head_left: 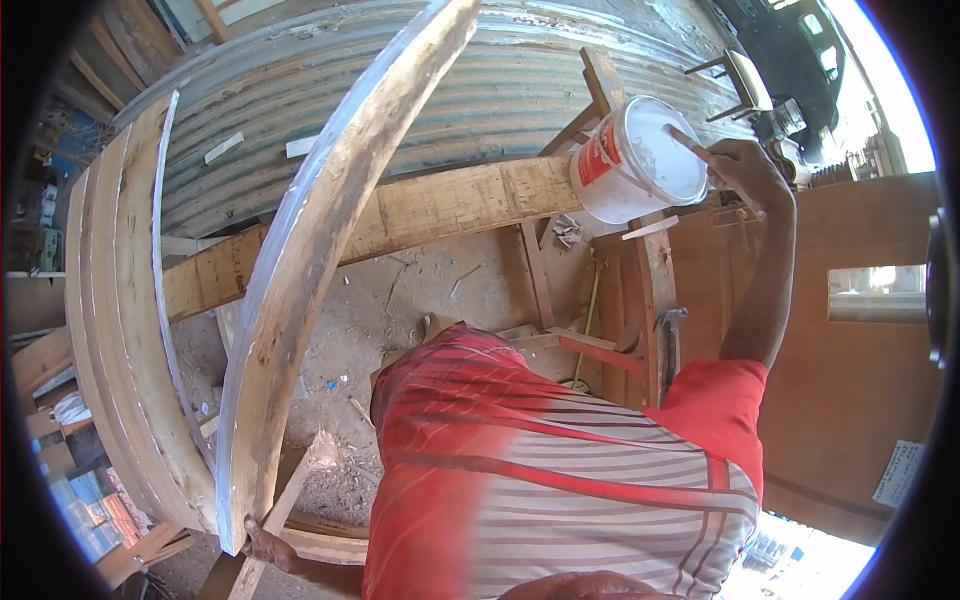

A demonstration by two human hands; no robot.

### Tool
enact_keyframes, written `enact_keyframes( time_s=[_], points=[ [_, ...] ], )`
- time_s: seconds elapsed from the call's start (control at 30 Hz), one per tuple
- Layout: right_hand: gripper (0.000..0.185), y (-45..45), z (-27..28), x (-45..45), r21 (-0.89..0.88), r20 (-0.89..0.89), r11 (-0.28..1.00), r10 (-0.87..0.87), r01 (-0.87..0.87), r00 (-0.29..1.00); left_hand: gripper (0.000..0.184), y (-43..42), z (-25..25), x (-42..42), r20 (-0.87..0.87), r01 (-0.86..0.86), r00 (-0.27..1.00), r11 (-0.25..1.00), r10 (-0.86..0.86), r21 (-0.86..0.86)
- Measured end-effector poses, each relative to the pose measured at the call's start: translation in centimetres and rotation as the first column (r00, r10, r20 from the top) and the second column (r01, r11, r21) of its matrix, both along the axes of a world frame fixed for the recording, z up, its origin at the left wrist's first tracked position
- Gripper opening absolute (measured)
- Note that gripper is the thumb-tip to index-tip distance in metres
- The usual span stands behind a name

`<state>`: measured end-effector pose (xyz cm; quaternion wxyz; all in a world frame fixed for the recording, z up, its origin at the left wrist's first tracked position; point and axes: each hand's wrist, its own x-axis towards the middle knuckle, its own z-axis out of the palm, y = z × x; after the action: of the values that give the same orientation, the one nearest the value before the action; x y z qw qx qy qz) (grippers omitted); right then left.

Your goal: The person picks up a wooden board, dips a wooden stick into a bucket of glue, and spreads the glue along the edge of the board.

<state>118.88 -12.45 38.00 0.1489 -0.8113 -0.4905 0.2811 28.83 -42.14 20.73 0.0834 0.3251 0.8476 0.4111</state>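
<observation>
My left hand [268, 548] is closed around the lower end of a long curved wooden plank [310, 235], which stands on edge with a whitish coating along one side. My right hand [745, 175] grips a wooden stick [688, 143], its far end inside a white plastic bucket [612, 195] with a red label. Pale, whitish material shows within the bucket, which sits tilted in view at the end of a wooden beam [450, 212]. To the left, several more curved planks [140, 270] lie side by side, with white lines between them.
Corrugated metal sheets [500, 95] lie beyond the beam. Wooden trestle legs [537, 275] support its right end. A hammer [670, 340] rests on a wooden piece near my right side. A large brown panel [850, 250] stands right. Shavings litter the floor.
</observation>
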Motion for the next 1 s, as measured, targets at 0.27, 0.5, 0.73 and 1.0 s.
enact_keyframes(
  time_s=[0.27,0.5,0.73,1.0],
  points=[
    [0.034,6.1,0.7,-3.3,0.333,-0.015,0.936,0.125,-0.113,0.992,0.079,-1.2,-1.6,-1.0,-0.068,-0.005,0.998,0.998,0.001,-0.057],
    [0.043,21.9,-1.3,-6.3,0.359,0.082,0.838,0.409,-0.410,0.909,0.084,-3.5,-3.1,-2.0,-0.014,-0.026,1.000,0.998,0.025,-0.058],
    [0.043,33.9,-8.0,-6.6,0.357,0.274,0.721,0.527,-0.593,0.805,0.083,-3.3,-2.5,1.4,0.085,-0.151,0.986,0.980,0.141,0.126],
    [0.034,34.9,-10.0,-9.7,0.375,0.570,0.530,0.515,-0.761,0.640,0.083,-2.5,-2.6,2.7,0.153,-0.203,0.972,0.961,0.176,0.187]
  ],
)
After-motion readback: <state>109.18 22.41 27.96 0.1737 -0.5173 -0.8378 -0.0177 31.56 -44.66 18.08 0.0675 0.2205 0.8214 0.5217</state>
